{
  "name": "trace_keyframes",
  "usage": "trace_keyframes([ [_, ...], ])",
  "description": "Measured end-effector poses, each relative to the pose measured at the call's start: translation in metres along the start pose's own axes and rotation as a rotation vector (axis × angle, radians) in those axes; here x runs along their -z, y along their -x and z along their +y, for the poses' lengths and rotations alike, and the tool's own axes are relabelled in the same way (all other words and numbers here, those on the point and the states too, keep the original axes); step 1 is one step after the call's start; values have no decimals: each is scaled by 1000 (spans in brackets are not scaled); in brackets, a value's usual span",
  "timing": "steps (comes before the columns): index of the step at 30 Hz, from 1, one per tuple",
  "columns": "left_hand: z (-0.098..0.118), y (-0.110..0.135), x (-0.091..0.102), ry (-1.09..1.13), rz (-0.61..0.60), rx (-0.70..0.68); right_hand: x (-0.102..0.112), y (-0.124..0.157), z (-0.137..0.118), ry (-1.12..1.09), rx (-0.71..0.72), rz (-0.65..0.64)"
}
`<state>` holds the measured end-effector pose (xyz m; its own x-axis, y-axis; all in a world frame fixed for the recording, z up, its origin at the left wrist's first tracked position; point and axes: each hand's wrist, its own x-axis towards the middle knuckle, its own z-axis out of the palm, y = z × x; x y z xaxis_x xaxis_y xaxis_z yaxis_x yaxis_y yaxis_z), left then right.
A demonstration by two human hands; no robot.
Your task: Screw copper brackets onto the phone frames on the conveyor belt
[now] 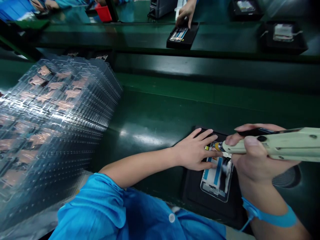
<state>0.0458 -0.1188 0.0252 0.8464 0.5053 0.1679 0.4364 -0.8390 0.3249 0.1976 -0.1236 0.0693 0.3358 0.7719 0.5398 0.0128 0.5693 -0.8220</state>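
An opened phone (pixel 217 176), its inside facing up with blue strips showing, lies in a black tray (pixel 193 190) on the green bench. Across its upper left part rests my left hand (pixel 196 151), fingers spread, with the fingertips over the phone's upper end. My right hand (pixel 258 156) is wrapped round a pale green electric screwdriver (pixel 292 145). The driver's yellow-brown tip (pixel 219 146) points down at the top of the phone, beside my left fingers. Whether the bit touches a screw is hidden. A blue wrist strap (pixel 272 215) circles my right wrist.
A tall stack of clear plastic trays (pixel 100 100) with copper-coloured parts stands at left. A dark round dish (pixel 287 176) sits beyond my right wrist. On the raised line at the back, another person's hand (pixel 187 14) reaches onto a phone in a black tray (pixel 191 36).
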Motion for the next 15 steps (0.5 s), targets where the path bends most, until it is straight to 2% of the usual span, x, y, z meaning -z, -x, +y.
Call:
trace_keyframes([
  [7, 0, -1, 4, -2, -19, -1, 3, 0, -1, 2, -20, -14],
  [15, 0, -1, -1, -8, 8, -5, 5, 0, -1, -1, -2, -26],
])
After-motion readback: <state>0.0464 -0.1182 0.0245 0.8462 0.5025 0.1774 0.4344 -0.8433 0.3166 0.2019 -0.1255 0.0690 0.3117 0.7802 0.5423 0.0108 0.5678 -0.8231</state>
